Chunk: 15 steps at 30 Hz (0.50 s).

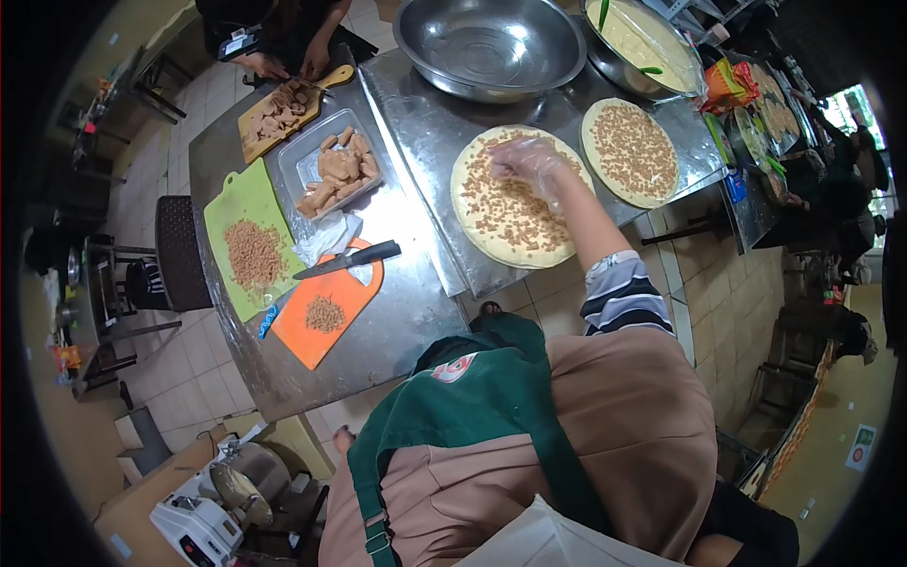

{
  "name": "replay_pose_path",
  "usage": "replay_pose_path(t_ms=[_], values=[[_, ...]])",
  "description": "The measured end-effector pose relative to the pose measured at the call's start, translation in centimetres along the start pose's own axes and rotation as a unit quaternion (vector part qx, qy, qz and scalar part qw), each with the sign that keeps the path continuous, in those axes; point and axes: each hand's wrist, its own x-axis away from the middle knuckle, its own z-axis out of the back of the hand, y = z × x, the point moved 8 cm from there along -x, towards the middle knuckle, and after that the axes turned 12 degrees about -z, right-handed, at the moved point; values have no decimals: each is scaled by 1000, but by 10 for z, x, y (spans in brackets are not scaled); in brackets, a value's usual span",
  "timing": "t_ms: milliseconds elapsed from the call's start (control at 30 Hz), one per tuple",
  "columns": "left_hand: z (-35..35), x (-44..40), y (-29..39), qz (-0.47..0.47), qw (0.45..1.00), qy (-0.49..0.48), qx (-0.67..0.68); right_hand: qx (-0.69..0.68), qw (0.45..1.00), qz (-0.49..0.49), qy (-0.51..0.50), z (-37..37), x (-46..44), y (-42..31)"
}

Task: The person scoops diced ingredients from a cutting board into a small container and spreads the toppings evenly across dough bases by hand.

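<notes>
My right hand (525,161), in a clear plastic glove, is over the upper part of a round dough base (510,231) strewn with small brown bits. Its fingers are bent and drawn together; whatever they hold is hidden. A second topped dough round (630,153) lies to the right on the same metal table. Beside the apron at lower left, a small patch of skin shows, too little to tell whether it is my left hand.
Left on the table are a green board (250,253) of chopped bits, an orange board (312,326) with a knife (350,259), and a plastic tub (333,163) of brown pieces. A co-worker's hands (293,71) cut at a wooden board (274,118). Steel bowls (489,47) stand behind.
</notes>
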Motion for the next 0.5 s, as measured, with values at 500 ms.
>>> replay_pose_path(t_ms=[500], values=[[-135, 151, 96, -292, 923, -233, -90, 419, 898, 26, 129, 37, -34, 0]])
